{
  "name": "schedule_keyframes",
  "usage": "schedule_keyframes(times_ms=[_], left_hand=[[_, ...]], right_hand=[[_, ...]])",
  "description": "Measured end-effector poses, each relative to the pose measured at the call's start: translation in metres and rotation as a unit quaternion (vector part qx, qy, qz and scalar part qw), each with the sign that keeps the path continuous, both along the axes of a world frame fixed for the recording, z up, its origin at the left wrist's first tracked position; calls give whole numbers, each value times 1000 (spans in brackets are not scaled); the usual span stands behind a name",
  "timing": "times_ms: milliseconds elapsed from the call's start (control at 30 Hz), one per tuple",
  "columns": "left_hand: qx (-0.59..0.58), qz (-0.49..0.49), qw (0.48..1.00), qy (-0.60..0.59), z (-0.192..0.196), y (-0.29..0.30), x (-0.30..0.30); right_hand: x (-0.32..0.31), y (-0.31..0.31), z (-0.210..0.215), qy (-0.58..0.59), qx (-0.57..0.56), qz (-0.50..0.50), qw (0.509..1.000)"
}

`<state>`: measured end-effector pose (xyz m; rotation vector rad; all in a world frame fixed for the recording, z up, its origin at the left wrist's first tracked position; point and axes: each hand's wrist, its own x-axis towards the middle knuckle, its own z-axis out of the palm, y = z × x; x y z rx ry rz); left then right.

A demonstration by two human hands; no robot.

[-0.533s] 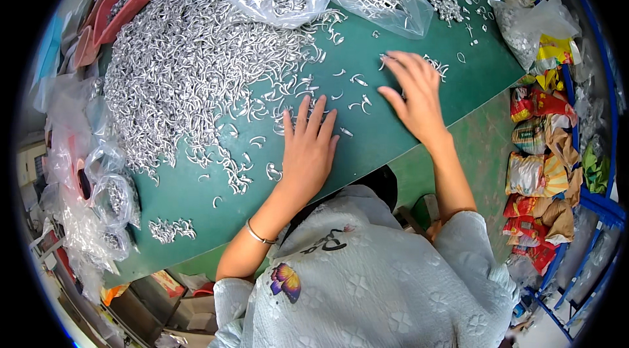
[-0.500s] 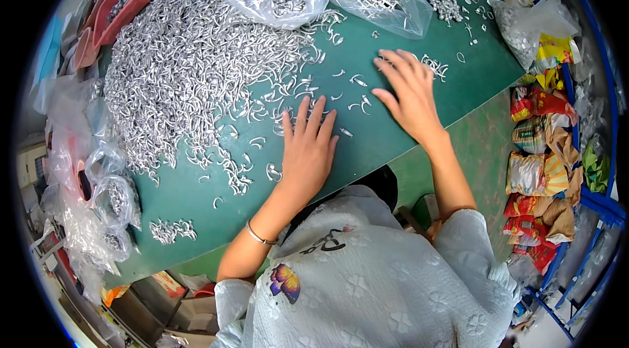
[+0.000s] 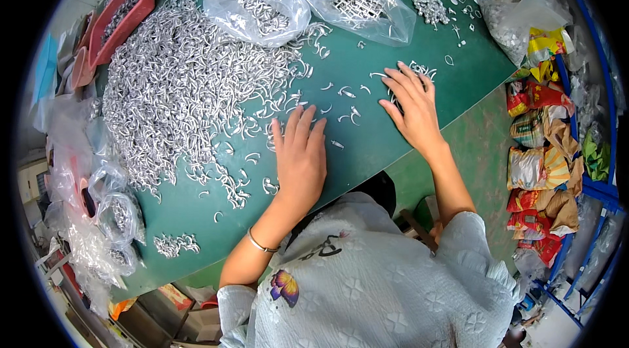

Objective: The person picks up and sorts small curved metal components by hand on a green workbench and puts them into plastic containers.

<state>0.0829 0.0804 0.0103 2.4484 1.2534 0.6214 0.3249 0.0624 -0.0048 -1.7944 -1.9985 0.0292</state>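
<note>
Left hand (image 3: 300, 159) and right hand (image 3: 411, 107), both flat, fingers spread, gripping nothing, on loose silver hooks (image 3: 341, 92) scattered over green table (image 3: 367, 151) beside main heap (image 3: 177, 92); best swept with light, even pressure, keeping pieces unstacked.

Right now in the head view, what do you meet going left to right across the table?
Red tray → big heap of small silver metal pieces → left hand → right hand → pile of colourful snack packets beyond the table edge.
</note>
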Motion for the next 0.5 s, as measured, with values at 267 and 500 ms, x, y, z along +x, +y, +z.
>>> schedule_keyframes(times_ms=[267,500], left_hand=[[37,-140,989,20,-9,16,47],[26,-169,985,28,-23,31,48]], right_hand=[[-8,6,5,-9,-21,43,999],[26,-4,2,14,20,1,1000]])
